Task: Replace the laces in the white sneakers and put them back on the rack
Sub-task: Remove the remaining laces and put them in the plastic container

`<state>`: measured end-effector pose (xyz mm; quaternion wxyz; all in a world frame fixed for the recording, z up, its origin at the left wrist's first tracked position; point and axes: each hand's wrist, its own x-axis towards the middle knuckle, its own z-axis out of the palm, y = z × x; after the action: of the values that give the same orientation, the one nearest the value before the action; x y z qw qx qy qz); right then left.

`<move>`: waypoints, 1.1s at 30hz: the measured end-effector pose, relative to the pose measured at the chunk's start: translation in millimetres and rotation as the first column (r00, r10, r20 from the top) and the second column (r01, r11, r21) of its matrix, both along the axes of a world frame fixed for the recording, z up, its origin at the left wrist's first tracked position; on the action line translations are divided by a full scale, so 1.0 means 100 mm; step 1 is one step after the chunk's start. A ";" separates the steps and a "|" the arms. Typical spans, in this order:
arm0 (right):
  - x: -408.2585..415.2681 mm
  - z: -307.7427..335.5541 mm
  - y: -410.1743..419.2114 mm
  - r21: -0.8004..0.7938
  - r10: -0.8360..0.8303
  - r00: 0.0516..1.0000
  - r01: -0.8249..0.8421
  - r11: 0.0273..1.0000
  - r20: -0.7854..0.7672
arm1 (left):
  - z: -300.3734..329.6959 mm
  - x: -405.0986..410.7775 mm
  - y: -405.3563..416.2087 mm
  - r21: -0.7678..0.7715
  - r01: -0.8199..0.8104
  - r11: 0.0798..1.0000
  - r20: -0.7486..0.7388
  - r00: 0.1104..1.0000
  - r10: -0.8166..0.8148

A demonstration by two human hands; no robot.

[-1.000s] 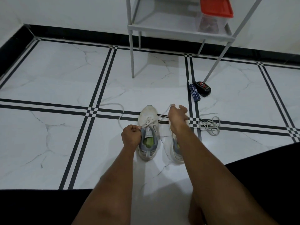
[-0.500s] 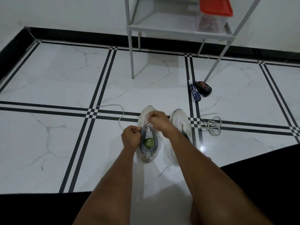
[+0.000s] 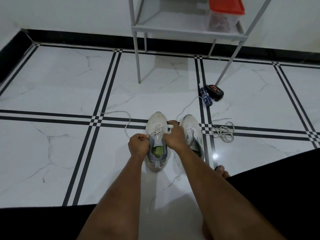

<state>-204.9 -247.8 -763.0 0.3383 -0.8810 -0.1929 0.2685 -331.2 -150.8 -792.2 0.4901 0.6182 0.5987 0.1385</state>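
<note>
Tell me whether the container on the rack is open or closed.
Closed: the red lid sits flat on the clear container on the rack.

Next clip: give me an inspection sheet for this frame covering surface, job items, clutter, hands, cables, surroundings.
Surface: white marble-look floor with black stripe lines.
Job's things: left sneaker partly laced, its lace trailing left; right sneaker beside it; rack behind.
Clutter: loose lace pile; blue tube; black tin.
Hands: left hand pinches lace at the left sneaker's collar; right hand grips lace on its other side.
Cables: nothing seen.
Surroundings: white wall, black skirting; red-lidded container on rack.
</note>
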 end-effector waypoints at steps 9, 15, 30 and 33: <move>-0.04 0.02 0.17 -0.274 0.468 0.845 -0.400 0.874 0.258 | -0.04 -0.02 -0.01 0.031 0.033 0.999 -0.020 0.999 -0.033; 0.06 0.00 0.08 0.031 -0.195 0.940 0.194 0.981 0.280 | -0.02 -0.03 0.00 0.039 0.046 0.998 -0.033 0.998 -0.045; 0.10 0.19 0.17 0.125 -0.153 0.895 0.110 0.986 0.420 | 0.01 -0.03 -0.02 0.019 0.046 0.999 -0.047 0.998 -0.045; 0.03 0.10 0.15 -0.259 0.434 0.797 -0.353 0.899 0.421 | 0.03 -0.02 -0.04 0.025 0.062 0.998 -0.052 0.997 -0.061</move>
<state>-202.2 -233.2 -753.3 0.1430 -0.8846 -0.4250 0.1276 -333.6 -155.1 -789.4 0.4705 0.6459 0.5900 0.1155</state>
